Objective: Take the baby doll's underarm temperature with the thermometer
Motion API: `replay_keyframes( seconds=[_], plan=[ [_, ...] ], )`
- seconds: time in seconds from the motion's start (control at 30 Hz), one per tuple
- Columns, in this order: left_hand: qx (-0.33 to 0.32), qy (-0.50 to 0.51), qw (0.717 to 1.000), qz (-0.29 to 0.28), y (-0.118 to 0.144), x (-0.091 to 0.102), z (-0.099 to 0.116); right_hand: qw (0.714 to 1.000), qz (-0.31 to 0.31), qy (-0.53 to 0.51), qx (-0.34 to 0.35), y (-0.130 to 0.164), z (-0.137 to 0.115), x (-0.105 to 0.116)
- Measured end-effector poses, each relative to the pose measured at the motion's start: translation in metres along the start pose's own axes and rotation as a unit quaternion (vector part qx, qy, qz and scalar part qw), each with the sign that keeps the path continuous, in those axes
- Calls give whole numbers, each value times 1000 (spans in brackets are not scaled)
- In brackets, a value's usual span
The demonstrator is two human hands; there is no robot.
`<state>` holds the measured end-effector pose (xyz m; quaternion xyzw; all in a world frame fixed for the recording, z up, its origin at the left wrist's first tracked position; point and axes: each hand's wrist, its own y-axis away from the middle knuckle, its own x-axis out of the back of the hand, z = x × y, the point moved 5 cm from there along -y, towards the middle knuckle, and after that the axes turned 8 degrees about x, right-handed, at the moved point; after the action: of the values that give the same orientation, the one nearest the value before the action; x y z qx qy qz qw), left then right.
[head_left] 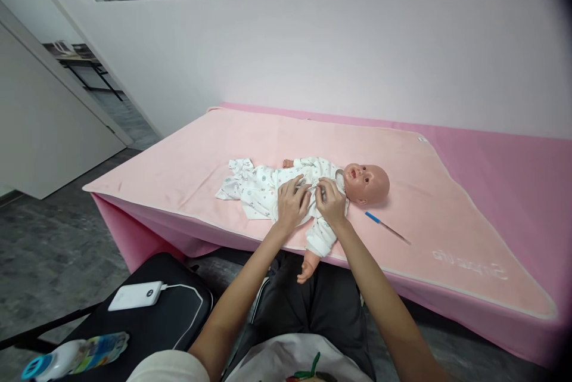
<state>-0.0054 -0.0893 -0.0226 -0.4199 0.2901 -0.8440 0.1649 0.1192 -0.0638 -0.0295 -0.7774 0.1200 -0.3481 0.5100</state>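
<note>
Centrally, soft thin baby clothes (261, 188) on a doll (364, 182) are pinched at the chest by left hand (291, 203) and right hand (330, 202).

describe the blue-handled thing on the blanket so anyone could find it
Start at the pink blanket covering the bed, then find the doll lying on it. Just on the near side of its head lies a thin stick, flat and alone, with a blue handle at one end and a dark slender tip.

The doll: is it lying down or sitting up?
Lying down: the doll is flat on its back on the pink blanket, face up.
</note>
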Motion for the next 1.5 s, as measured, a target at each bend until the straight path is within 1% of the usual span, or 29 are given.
replay_keyframes(
  seconds=[0.2, 0.33, 0.57, 0.9, 1.07, 1.27, 1.5],
  plan=[
    [1, -18, 1000, 16, -4, -3, 3, 1000, -11, 7, -9, -1, 1, -1],
    [-10, -35, 999, 6, -8, -8, 7, 1000, -11, -1, -10, -2, 1, -1],
    [22, -42, 999, 12, -13, -11, 7, 999, -14, -27, -34, -1, 3, -2],
    [-10, -56, 998, 26, -7, -15, 7, 999, 10, -46, -21, 0, 2, 1],
    [-5, -60, 998, 18, -6, -13, 9, 999, 9, -42, -33, 1, 3, 0],
    [6, -49, 999, 9, -5, -12, 8, 999, 13, -41, -31, 0, 2, 1],
    [21, -12, 1000, 8, -4, -11, 3, 999, 12, -43, -20, -1, 1, 1]
  ],
)
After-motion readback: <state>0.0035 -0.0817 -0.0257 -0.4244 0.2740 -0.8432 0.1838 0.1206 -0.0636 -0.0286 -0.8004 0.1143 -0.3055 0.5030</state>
